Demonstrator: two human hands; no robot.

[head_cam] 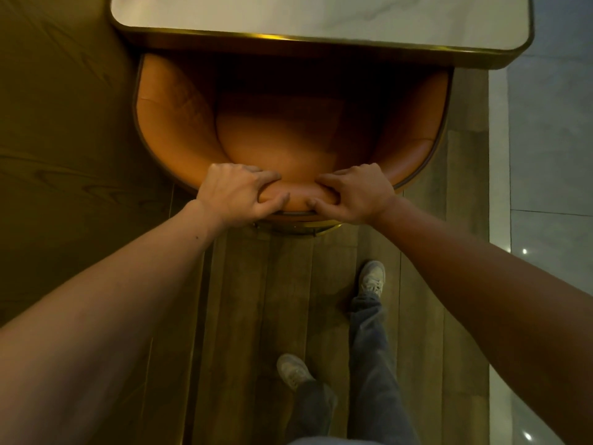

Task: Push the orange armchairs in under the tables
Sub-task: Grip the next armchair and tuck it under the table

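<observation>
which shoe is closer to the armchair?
The shoe below the right hand, stepped ahead; the other shoe sits farther back from the orange armchair.

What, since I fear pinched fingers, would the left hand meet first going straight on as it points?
The left hand grips the armchair's backrest, so that first; past it, probably the seat cushion; depth unclear.

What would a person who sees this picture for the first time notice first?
The orange armchair fills the middle, its front tucked under the white table at the top edge. The left hand and the right hand grip its backrest rim side by side.
</observation>
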